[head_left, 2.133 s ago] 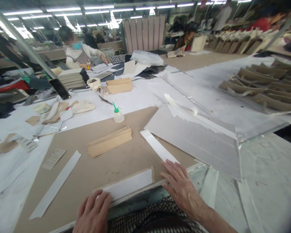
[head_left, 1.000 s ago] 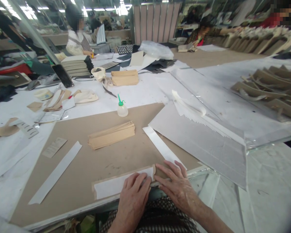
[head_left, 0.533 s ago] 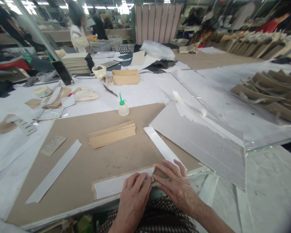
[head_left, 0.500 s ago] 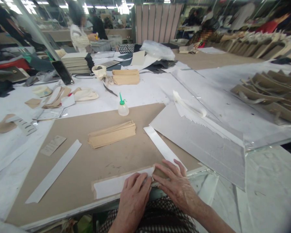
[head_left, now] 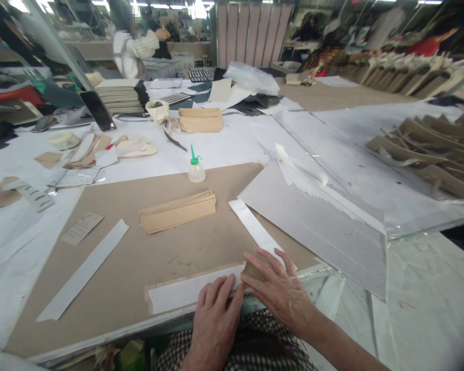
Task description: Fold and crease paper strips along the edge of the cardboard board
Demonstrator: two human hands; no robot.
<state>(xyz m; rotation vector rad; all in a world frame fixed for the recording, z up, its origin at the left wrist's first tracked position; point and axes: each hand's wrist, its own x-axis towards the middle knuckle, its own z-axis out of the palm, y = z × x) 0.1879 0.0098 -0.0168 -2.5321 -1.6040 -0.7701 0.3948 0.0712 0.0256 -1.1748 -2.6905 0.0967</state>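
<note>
White strip [head_left: 178,296] on its tan backing [head_left: 147,301] lies along the near edge of the table [head_left: 112,288], right end partly covered by the left hand [head_left: 216,314]. Those fingers are fairly close together, can't tell if they're pinching anything. Right hand [head_left: 278,288] has its fingers spread wide by that end, hiding the lower bit of another white strip [head_left: 251,221]. Writing on the card [head_left: 82,228] is too blurry to read.

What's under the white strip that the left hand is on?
A tan strip peeks past the white strip at its far edge and left end, lying on a brown board. The rest underneath is covered, and the left hand hides some too, so I can't see it.
</note>
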